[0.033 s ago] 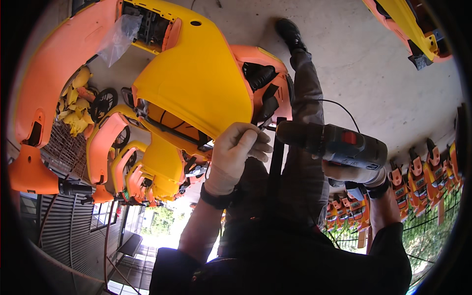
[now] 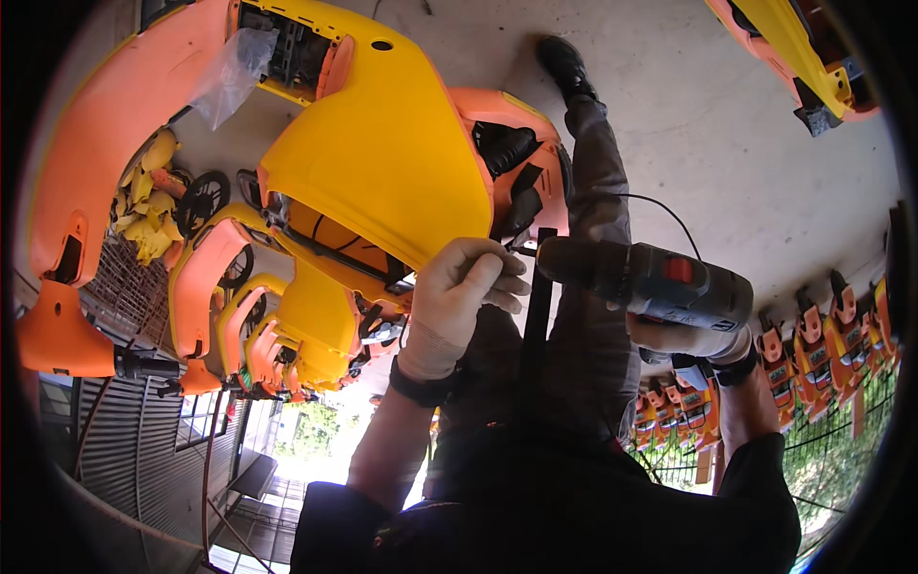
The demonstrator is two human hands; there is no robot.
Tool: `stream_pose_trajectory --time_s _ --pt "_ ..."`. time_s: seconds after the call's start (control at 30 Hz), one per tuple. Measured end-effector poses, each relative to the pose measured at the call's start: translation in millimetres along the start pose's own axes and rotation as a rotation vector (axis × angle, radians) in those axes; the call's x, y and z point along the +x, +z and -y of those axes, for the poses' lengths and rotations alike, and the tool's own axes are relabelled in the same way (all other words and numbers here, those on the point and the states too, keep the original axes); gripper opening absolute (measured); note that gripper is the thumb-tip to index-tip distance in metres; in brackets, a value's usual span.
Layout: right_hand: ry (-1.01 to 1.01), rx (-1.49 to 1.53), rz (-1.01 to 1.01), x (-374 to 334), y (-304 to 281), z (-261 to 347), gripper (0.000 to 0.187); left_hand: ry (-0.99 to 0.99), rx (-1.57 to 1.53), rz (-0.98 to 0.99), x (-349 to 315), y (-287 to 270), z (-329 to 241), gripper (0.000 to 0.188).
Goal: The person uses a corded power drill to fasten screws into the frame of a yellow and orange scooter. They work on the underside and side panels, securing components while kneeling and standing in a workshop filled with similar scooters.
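My right hand (image 2: 684, 337), in a pale glove, is wrapped round the grip of a black cordless drill (image 2: 684, 285) with a red button. The drill's nose points left, and a thin bit (image 2: 524, 251) sticks out of it. At the bit's tip, my gloved left hand (image 2: 464, 297) has thumb and forefinger pinched together, the other fingers curled. Whatever lies in that pinch is too small to make out. Just beyond my left hand is a large yellow panel (image 2: 382, 163) of a yellow and orange vehicle body, with black parts (image 2: 516, 196) at its right end.
A clear plastic bag (image 2: 237, 77) hangs on the vehicle at upper left. Yellow scraps (image 2: 153, 215) fill a wire cage beside a black wheel (image 2: 203, 203). More orange and yellow vehicles stand in rows at left and right. My shoe (image 2: 564, 67) rests on the concrete floor (image 2: 727, 124).
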State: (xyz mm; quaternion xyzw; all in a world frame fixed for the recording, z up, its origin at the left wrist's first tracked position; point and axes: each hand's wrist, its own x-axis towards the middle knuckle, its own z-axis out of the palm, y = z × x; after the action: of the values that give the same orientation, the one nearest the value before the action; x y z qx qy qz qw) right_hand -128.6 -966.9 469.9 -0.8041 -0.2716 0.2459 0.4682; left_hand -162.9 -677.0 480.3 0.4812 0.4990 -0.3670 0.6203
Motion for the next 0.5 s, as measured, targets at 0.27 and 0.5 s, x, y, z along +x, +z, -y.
stream_pose_trajectory --time_s 0.27,0.5 --pt "-0.097 -0.036 0.022 -7.5 7.8 -6.2 0.03 0.044 0.068 0.122 1.1 -14.2 -0.4 0.014" --pt "0.031 0.149 0.087 -20.6 13.9 -10.4 0.029 0.136 0.027 0.219 6.5 -22.1 10.8 0.019"
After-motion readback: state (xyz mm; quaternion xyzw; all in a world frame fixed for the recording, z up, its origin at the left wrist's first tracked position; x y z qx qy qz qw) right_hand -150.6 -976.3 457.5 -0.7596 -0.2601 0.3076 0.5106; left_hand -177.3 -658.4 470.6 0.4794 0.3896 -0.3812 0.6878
